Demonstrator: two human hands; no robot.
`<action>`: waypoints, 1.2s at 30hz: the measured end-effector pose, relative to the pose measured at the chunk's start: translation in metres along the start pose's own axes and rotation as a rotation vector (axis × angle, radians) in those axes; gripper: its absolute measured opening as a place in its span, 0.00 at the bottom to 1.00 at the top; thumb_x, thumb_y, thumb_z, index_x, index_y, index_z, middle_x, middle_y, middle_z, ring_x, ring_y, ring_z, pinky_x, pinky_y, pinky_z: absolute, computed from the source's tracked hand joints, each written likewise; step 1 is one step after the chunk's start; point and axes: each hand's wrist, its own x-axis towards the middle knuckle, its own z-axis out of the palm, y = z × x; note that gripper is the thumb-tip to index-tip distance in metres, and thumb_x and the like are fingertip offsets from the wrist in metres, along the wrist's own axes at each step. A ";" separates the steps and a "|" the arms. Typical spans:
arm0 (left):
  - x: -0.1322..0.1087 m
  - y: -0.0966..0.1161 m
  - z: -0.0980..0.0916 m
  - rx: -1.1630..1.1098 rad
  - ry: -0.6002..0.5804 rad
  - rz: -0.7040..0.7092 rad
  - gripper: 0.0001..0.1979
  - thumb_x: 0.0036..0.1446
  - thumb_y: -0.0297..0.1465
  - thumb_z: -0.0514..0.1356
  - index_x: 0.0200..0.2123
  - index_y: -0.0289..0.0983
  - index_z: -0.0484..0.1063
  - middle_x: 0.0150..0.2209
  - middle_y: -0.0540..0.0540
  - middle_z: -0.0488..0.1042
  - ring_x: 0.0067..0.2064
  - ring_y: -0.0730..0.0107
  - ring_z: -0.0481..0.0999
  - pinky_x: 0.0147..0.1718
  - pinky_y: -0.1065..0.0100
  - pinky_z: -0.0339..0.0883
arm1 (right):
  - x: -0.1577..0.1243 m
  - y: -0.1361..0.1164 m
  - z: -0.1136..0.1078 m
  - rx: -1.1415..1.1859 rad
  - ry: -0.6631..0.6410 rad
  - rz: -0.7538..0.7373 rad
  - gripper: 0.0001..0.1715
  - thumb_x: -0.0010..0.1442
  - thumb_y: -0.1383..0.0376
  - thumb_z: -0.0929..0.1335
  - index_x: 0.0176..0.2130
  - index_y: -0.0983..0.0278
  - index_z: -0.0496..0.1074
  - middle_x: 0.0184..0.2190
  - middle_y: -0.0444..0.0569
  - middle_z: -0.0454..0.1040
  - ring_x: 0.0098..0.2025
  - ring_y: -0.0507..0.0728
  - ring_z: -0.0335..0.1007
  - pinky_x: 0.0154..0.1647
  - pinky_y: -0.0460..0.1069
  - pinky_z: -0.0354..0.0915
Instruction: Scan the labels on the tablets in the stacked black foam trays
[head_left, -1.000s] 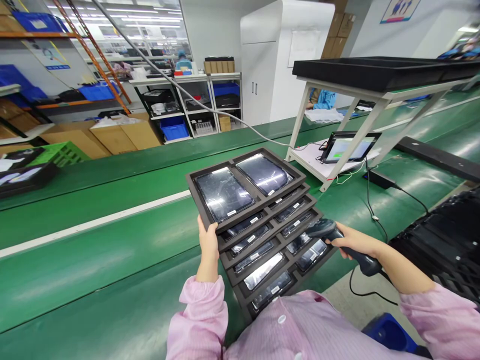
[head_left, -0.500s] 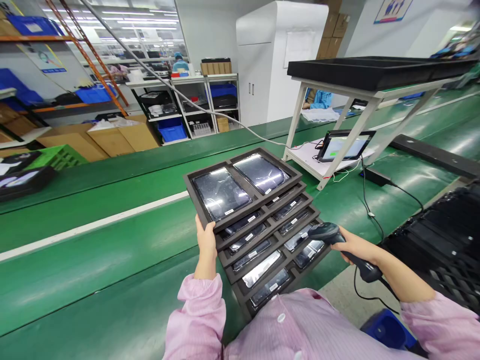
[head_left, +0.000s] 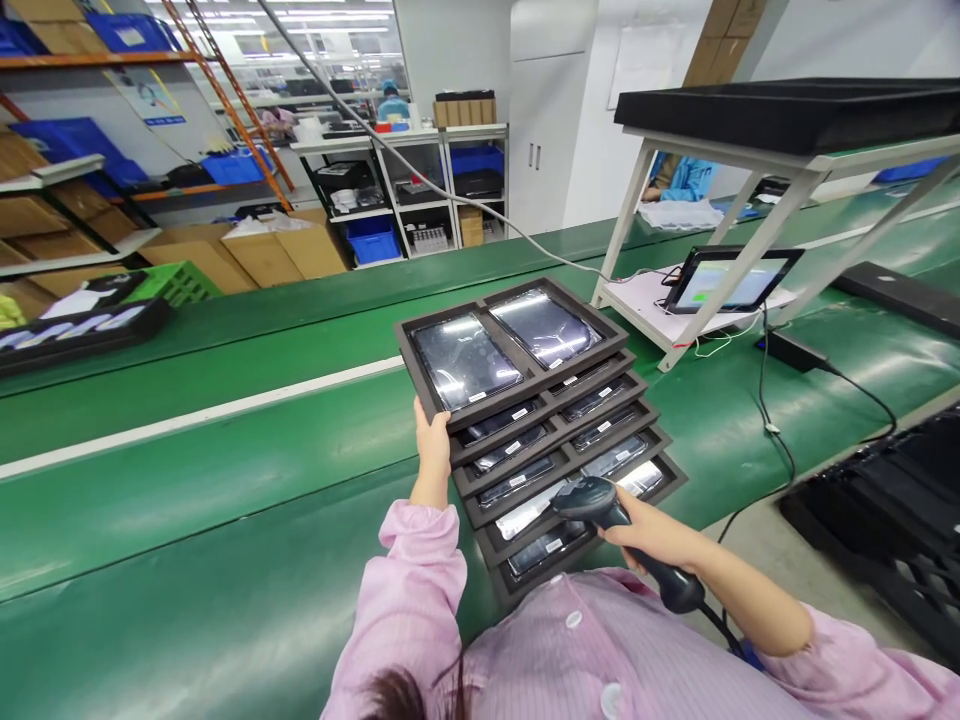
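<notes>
In my right hand [head_left: 649, 530] is a dark barcode scanner [head_left: 589, 498], its head over the lower trays of a fanned stack. My left hand [head_left: 433, 445] grips the left front corner of the top tray [head_left: 517, 398], thumb on the rim and fingers hidden beneath. Two glossy dark screen panels [head_left: 466, 362] lie in that tray, each with a small white label. Below it, several more black trays step out toward me, showing the labelled front edges of panels such as the lowest left one [head_left: 547, 548].
Under a white stand [head_left: 634, 215] at right is a tablet [head_left: 731, 280] with cables. A black tray [head_left: 720, 120] tops the stand. A green conveyor [head_left: 225, 470] runs across. Black trays [head_left: 885, 510] lie low at right; a green crate [head_left: 176, 283] stands at left. Someone in blue sits beyond.
My right hand has moved the scanner left, from the stack's right edge to over the lower trays' middle. The view has shifted slightly. My left hand keeps its hold on the top tray.
</notes>
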 end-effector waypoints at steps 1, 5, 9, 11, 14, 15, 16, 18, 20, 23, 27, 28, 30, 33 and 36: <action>0.000 0.000 0.000 0.002 0.001 -0.001 0.34 0.46 0.29 0.56 0.60 0.44 0.56 0.52 0.49 0.70 0.53 0.62 0.67 0.53 0.64 0.57 | 0.002 0.002 0.004 -0.004 0.000 0.006 0.36 0.43 0.64 0.63 0.52 0.60 0.49 0.28 0.41 0.68 0.15 0.49 0.62 0.12 0.43 0.56; 0.000 0.001 0.000 0.013 0.004 -0.012 0.36 0.45 0.28 0.56 0.61 0.43 0.54 0.54 0.49 0.68 0.54 0.62 0.66 0.53 0.66 0.56 | 0.004 0.005 0.008 -0.013 0.007 0.006 0.39 0.44 0.64 0.64 0.54 0.62 0.47 0.21 0.38 0.66 0.14 0.51 0.61 0.12 0.44 0.56; -0.002 0.003 0.001 0.022 0.001 -0.020 0.37 0.46 0.29 0.55 0.62 0.41 0.52 0.55 0.47 0.67 0.54 0.61 0.66 0.53 0.64 0.57 | -0.001 0.002 0.009 0.015 0.031 0.000 0.40 0.45 0.64 0.64 0.56 0.63 0.47 0.19 0.37 0.64 0.14 0.51 0.61 0.13 0.44 0.57; -0.002 0.003 0.001 0.023 -0.004 -0.013 0.37 0.46 0.29 0.55 0.62 0.41 0.52 0.55 0.46 0.67 0.54 0.61 0.66 0.53 0.64 0.57 | -0.005 0.003 0.010 0.038 0.036 0.014 0.43 0.44 0.64 0.64 0.57 0.62 0.45 0.23 0.39 0.66 0.15 0.51 0.61 0.13 0.44 0.57; 0.000 0.001 0.001 0.023 -0.010 -0.005 0.36 0.46 0.29 0.55 0.61 0.42 0.53 0.53 0.47 0.68 0.53 0.62 0.67 0.52 0.64 0.58 | -0.011 0.015 0.015 0.033 0.016 0.069 0.46 0.44 0.66 0.63 0.59 0.62 0.42 0.24 0.40 0.68 0.15 0.52 0.63 0.13 0.44 0.57; 0.001 0.000 0.002 0.023 -0.011 -0.002 0.36 0.46 0.29 0.55 0.61 0.42 0.54 0.53 0.48 0.69 0.52 0.62 0.68 0.52 0.65 0.59 | -0.013 0.020 0.017 0.025 0.006 0.096 0.47 0.43 0.67 0.63 0.60 0.63 0.41 0.22 0.40 0.67 0.15 0.52 0.63 0.13 0.44 0.57; 0.001 0.000 0.002 0.023 -0.009 0.001 0.35 0.46 0.29 0.55 0.60 0.43 0.54 0.52 0.48 0.69 0.52 0.62 0.68 0.52 0.65 0.59 | -0.015 0.026 0.019 0.020 0.002 0.122 0.47 0.43 0.67 0.63 0.60 0.64 0.40 0.21 0.39 0.67 0.15 0.52 0.63 0.13 0.44 0.56; 0.002 -0.001 0.002 0.020 -0.004 0.007 0.35 0.46 0.29 0.55 0.60 0.43 0.54 0.53 0.49 0.69 0.52 0.63 0.68 0.52 0.66 0.59 | -0.019 0.036 0.023 0.019 0.018 0.166 0.49 0.43 0.68 0.63 0.61 0.66 0.39 0.19 0.38 0.66 0.14 0.52 0.62 0.12 0.44 0.56; 0.002 -0.001 0.002 0.016 0.002 0.014 0.36 0.46 0.28 0.55 0.61 0.42 0.53 0.54 0.49 0.68 0.53 0.64 0.67 0.53 0.67 0.58 | -0.021 0.042 0.025 0.042 0.044 0.175 0.49 0.44 0.67 0.63 0.61 0.66 0.39 0.18 0.38 0.66 0.14 0.52 0.62 0.13 0.44 0.56; 0.002 -0.002 0.003 0.016 0.012 0.023 0.35 0.47 0.29 0.55 0.60 0.43 0.54 0.55 0.49 0.67 0.54 0.64 0.66 0.53 0.68 0.57 | -0.024 0.045 0.027 0.085 0.043 0.160 0.48 0.45 0.66 0.63 0.61 0.65 0.38 0.16 0.36 0.64 0.14 0.52 0.61 0.13 0.44 0.57; 0.003 -0.003 0.005 0.017 0.018 0.025 0.34 0.47 0.29 0.55 0.60 0.43 0.55 0.53 0.48 0.69 0.51 0.65 0.68 0.51 0.67 0.60 | -0.025 0.044 0.027 0.148 0.033 0.141 0.48 0.45 0.66 0.63 0.61 0.65 0.38 0.16 0.35 0.63 0.13 0.51 0.59 0.12 0.43 0.56; 0.003 -0.004 0.005 0.016 0.018 0.026 0.34 0.47 0.29 0.55 0.60 0.43 0.55 0.52 0.48 0.69 0.50 0.66 0.69 0.50 0.68 0.61 | -0.025 0.045 0.027 0.157 0.034 0.139 0.48 0.46 0.66 0.63 0.61 0.65 0.38 0.15 0.34 0.62 0.13 0.50 0.58 0.12 0.43 0.56; 0.004 -0.004 0.006 0.014 0.018 0.029 0.34 0.47 0.29 0.55 0.60 0.43 0.56 0.51 0.49 0.70 0.48 0.66 0.70 0.49 0.68 0.62 | -0.026 0.048 0.026 0.170 0.035 0.134 0.49 0.46 0.65 0.64 0.61 0.66 0.38 0.14 0.34 0.61 0.13 0.51 0.58 0.13 0.43 0.55; 0.004 -0.003 0.006 0.012 0.015 0.038 0.33 0.46 0.28 0.54 0.59 0.42 0.57 0.49 0.48 0.71 0.46 0.66 0.71 0.47 0.68 0.63 | -0.030 0.057 0.025 0.192 0.048 0.124 0.49 0.45 0.64 0.64 0.61 0.67 0.39 0.14 0.35 0.62 0.13 0.51 0.58 0.13 0.43 0.55; 0.006 -0.003 0.007 0.008 0.017 0.052 0.33 0.45 0.29 0.54 0.58 0.43 0.58 0.50 0.48 0.70 0.47 0.66 0.70 0.48 0.67 0.62 | -0.034 0.066 0.023 0.218 0.066 0.116 0.48 0.44 0.63 0.64 0.61 0.67 0.40 0.14 0.36 0.63 0.13 0.51 0.58 0.13 0.43 0.55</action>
